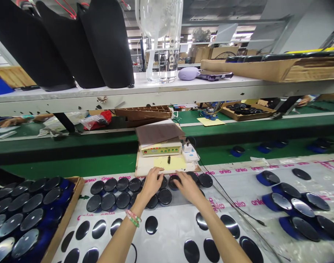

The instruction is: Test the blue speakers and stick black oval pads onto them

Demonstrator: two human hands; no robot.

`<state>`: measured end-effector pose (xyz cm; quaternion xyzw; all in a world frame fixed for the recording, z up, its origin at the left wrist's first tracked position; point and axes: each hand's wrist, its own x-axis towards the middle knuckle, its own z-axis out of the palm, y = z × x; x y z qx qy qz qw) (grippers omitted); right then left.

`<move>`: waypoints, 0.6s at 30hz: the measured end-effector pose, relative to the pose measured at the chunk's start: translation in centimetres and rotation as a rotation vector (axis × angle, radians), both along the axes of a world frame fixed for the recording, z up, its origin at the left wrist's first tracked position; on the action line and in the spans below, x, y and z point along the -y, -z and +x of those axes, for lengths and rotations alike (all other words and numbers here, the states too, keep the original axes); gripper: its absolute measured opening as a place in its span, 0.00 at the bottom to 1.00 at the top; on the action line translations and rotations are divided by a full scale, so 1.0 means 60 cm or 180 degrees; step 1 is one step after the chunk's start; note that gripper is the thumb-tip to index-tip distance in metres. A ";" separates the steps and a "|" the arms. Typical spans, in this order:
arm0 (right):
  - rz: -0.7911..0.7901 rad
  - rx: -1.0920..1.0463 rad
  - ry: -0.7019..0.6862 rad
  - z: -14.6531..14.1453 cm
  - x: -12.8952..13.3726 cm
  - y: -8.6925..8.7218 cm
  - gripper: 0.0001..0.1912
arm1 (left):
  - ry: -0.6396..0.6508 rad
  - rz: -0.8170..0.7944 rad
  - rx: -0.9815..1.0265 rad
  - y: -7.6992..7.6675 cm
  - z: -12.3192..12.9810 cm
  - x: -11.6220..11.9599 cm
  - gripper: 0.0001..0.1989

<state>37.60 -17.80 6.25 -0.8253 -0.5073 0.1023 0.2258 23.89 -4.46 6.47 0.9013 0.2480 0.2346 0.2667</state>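
Note:
Two rows of round blue units with glossy black tops point(123, 200) stand on the plastic-covered bench in front of me. My left hand point(152, 179) is over the back row, fingers stretched forward and apart, beside a black-topped unit point(163, 182). To its right, my right hand point(186, 185) has its thumb and fingers at the edge of another black-topped unit point(172, 183), gripping it from the right. My hands and wrists hide part of both rows. Nearer to me, loose black discs point(151, 225) lie flat on a white sheet.
A cardboard tray point(63, 219) of similar units is at left; more units point(286, 190) stand at right. Behind my hands is a control box point(161, 149) beside a white power adapter point(190, 153). A black cable point(232, 201) crosses the bench. Overhead, a shelf point(156, 95) holds a water jug point(163, 44).

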 end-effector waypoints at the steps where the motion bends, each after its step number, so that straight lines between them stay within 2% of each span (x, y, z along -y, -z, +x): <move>1: -0.0066 0.0080 0.0199 0.017 0.016 0.001 0.19 | 0.0096 0.0029 -0.0089 0.002 0.004 0.008 0.11; 4: -0.0313 0.0214 0.0619 0.076 0.060 0.013 0.25 | 0.0482 0.0155 -0.0375 0.011 0.021 0.033 0.14; 6: -0.0417 0.0215 0.0581 0.108 0.079 0.026 0.28 | 0.0683 0.0258 -0.0561 0.019 0.036 0.045 0.18; 8: -0.0436 0.0207 0.0466 0.131 0.089 0.037 0.28 | 0.0773 0.0351 -0.0725 0.026 0.050 0.049 0.19; 11: -0.0398 0.0183 0.0501 0.148 0.101 0.049 0.23 | 0.0742 0.0445 -0.0910 0.031 0.062 0.041 0.17; 15: -0.0305 0.0129 0.0755 0.151 0.110 0.061 0.23 | 0.0673 0.0491 -0.0977 0.024 0.080 0.040 0.18; 18: -0.0199 0.0102 0.0884 0.148 0.109 0.070 0.22 | 0.0971 0.0478 -0.0901 0.019 0.114 0.061 0.20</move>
